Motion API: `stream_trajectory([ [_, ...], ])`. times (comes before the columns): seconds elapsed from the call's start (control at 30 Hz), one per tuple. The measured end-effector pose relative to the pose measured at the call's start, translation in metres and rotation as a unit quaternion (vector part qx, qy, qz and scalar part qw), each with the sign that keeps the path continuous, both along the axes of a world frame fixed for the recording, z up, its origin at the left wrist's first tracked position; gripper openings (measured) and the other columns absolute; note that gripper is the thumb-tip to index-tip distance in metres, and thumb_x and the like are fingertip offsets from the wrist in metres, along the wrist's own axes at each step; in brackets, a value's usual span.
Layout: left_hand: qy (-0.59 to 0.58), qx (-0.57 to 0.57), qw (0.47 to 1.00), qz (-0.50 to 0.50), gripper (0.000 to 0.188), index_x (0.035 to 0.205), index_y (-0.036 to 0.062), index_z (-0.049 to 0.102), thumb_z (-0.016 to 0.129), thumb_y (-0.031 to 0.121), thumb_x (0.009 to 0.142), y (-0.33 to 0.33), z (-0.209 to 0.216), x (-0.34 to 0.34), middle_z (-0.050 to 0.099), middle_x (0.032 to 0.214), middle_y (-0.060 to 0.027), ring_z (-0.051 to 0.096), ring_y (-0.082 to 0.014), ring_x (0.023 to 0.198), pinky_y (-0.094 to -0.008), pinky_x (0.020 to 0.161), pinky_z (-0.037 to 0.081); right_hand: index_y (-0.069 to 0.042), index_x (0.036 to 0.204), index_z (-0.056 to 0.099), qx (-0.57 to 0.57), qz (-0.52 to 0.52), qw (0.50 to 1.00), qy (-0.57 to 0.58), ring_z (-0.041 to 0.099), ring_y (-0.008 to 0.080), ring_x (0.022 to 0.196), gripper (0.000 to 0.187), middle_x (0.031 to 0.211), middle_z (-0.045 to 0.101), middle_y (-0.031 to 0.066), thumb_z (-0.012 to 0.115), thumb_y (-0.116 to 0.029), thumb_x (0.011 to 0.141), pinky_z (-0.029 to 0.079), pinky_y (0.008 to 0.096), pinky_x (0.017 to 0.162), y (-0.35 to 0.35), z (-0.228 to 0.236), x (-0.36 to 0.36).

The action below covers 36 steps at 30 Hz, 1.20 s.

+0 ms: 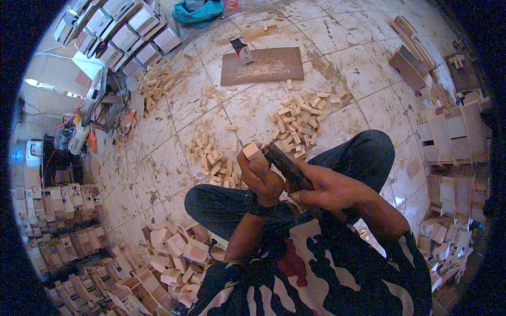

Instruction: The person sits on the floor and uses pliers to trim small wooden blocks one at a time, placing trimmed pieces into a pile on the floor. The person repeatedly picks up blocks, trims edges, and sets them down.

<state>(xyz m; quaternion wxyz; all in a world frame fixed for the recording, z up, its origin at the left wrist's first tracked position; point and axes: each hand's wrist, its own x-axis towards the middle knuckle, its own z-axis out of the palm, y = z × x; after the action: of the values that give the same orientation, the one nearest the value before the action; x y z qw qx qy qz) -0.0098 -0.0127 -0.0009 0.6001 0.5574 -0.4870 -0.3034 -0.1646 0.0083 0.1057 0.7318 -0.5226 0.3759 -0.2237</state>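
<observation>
Left hand (pixel 265 183) clamps a wooden block (pixel 253 151), right hand (pixel 333 188) grips a dark elongated tool (pixel 288 167), apparently working the block, and the next move calls for steady alignment!

So a teal bag (pixel 197 14) is slumping on the tiled floor (pixel 369 73) way ahead of you, a small box (pixel 241 51) is sitting on that brown board (pixel 266 72), and planks (pixel 415 43) are lying off to your right.

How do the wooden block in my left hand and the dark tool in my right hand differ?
The wooden block is pale; the dark tool is nearly black. The block looks short and stubby, the tool long and narrow. Both are held, close together.
</observation>
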Motion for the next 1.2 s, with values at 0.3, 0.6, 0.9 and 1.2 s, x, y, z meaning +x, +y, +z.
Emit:
stream_trajectory([
  [0.3,-0.030,-0.036,0.999,0.001,0.052,0.105,-0.0031,0.045,0.035,0.047,0.093,-0.001,0.002,-0.003,0.057,0.071,-0.0095,0.055,-0.0181,0.060,-0.0298,0.054,0.045,-0.005,0.140,0.024,-0.099,-0.022,0.991,0.087,0.052,0.0160,0.083,0.064,0.094,0.054,0.0070,0.054,-0.004,0.083,0.046,0.0310,0.076,0.005,-0.011,0.005],
  [0.6,-0.163,-0.056,0.984,0.030,0.056,0.104,-0.0041,0.047,0.033,0.049,0.093,-0.001,-0.006,-0.007,0.059,0.069,-0.0127,0.059,-0.0216,0.060,-0.0324,0.050,0.044,-0.003,0.136,0.028,-0.238,-0.036,0.939,0.244,0.054,0.0374,0.094,0.062,0.104,0.053,0.0225,0.052,0.000,0.079,0.044,0.0423,0.083,0.006,-0.018,0.003],
  [0.9,-0.120,-0.029,0.992,0.003,0.052,0.104,-0.0048,0.048,0.032,0.044,0.095,0.000,0.003,-0.004,0.058,0.068,-0.0136,0.056,-0.0231,0.056,-0.0334,0.049,0.042,-0.006,0.137,0.028,-0.300,0.017,0.828,0.474,0.051,0.0417,0.095,0.067,0.104,0.050,0.0234,0.052,0.005,0.075,0.043,0.0453,0.086,0.000,-0.011,0.001],
  [1.2,0.171,0.092,0.978,-0.081,0.043,0.101,0.0019,0.049,0.035,0.042,0.097,-0.013,0.029,0.003,0.051,0.070,-0.0010,0.043,-0.0052,0.056,-0.0193,0.048,0.035,-0.005,0.140,0.023,-0.265,-0.102,0.926,0.249,0.054,0.0351,0.106,0.068,0.116,0.052,0.0243,0.058,-0.004,0.082,0.043,0.0399,0.091,0.000,-0.026,-0.011],
])
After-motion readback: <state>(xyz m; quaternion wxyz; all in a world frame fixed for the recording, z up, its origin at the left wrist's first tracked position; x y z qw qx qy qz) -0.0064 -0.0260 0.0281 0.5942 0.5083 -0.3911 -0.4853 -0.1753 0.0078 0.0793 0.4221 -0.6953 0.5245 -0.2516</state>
